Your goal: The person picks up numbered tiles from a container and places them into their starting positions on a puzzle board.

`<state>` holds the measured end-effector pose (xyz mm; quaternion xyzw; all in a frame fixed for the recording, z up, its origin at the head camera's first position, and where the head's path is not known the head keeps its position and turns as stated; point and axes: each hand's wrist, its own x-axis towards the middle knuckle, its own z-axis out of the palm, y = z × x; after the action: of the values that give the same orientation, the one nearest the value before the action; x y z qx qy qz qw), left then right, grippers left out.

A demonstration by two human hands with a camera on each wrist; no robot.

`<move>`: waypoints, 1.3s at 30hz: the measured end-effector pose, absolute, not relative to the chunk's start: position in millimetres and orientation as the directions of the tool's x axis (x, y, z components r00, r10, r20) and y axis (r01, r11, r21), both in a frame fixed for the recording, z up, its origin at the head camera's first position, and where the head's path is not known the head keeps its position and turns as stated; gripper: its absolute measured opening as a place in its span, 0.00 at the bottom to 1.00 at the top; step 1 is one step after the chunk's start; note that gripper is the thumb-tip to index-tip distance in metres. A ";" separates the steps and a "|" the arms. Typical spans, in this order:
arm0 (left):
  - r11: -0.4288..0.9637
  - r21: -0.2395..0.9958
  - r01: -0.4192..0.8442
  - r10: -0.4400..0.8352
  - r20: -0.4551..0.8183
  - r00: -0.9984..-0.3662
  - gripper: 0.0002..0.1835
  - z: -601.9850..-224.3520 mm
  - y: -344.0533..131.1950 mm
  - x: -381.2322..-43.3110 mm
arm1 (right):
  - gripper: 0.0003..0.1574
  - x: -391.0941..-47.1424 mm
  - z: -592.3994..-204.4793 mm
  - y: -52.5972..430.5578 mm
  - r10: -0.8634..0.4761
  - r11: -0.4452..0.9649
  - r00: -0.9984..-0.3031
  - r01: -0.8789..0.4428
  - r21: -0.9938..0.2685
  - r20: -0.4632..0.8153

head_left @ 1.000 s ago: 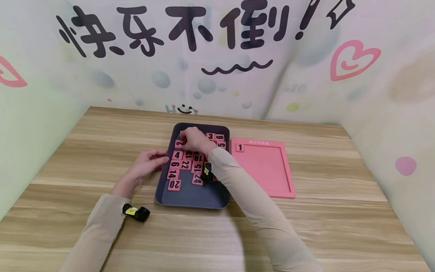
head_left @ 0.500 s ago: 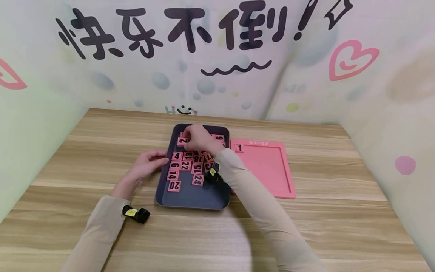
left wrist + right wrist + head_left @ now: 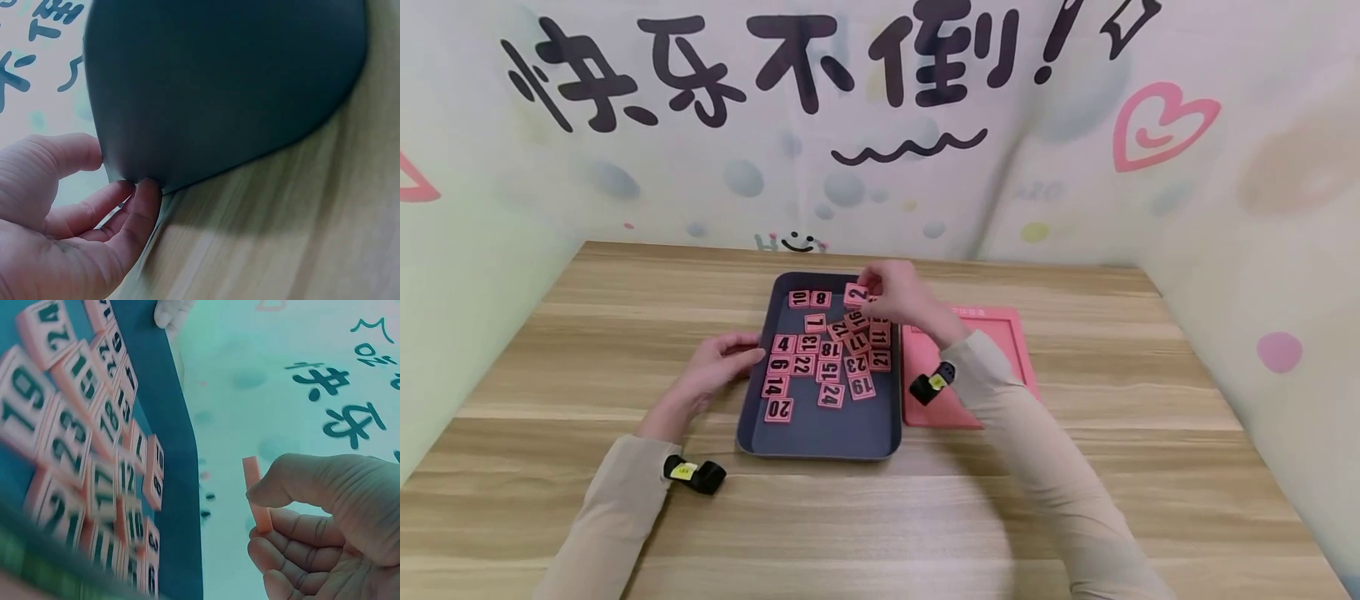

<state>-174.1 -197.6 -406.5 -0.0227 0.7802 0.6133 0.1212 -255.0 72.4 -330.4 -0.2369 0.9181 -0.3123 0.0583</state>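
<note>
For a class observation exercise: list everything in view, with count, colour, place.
Table: 1, wood-patterned, lower view
Backdrop: 1, whitish, black-lettered, behind table
Tray: 1, dark grey, on table
Board: 1, pink, right of tray
Number tiles: about twenty, pink, in tray
Tile "2": 1, pink, over tray
Mostly hidden tile: 1, pink, on board
Wrist cameras: 2, black, on wrists
Sleeves: 2, beige, forearms
Left hand: 1, bare, tray's left edge
Right hand: 1, bare, pinching tile "2"

Wood-grained table (image 3: 820, 533) with a dark tray (image 3: 820, 433) and, just beside it, perhaps in contact, a pink board (image 3: 940, 415)
</note>
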 end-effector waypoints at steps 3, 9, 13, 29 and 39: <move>0.249 0.950 -0.187 0.108 -0.219 -0.970 0.24 -406.3 -198.3 -173.8 | 0.15 -252.5 -330.7 90.9 -0.429 0.713 -0.902 -0.362 -0.600 0.034; 0.250 0.951 -0.184 0.114 -0.217 -0.969 0.25 -405.9 -198.9 -173.7 | 0.17 -248.9 -338.3 131.1 -0.377 0.722 -0.925 -0.321 -0.613 0.040; 0.251 0.950 -0.185 0.113 -0.218 -0.969 0.25 -405.9 -198.6 -173.7 | 0.17 -246.4 -345.6 153.1 -0.373 0.728 -0.927 -0.318 -0.607 0.038; 0.241 0.955 -0.175 0.112 -0.206 -0.972 0.24 -405.8 -196.9 -173.1 | 0.17 -242.5 -375.0 199.5 -0.314 0.815 -0.946 -0.222 -0.536 -0.085; 0.252 0.950 -0.183 0.109 -0.215 -0.970 0.25 -406.1 -197.3 -173.3 | 0.15 -244.3 -381.1 196.9 -0.241 0.863 -0.963 -0.155 -0.480 -0.123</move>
<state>-173.3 -197.3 -406.1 -0.0236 0.7821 0.6111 0.1193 -244.3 196.9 -381.1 -0.1029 0.9611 -0.2403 0.0895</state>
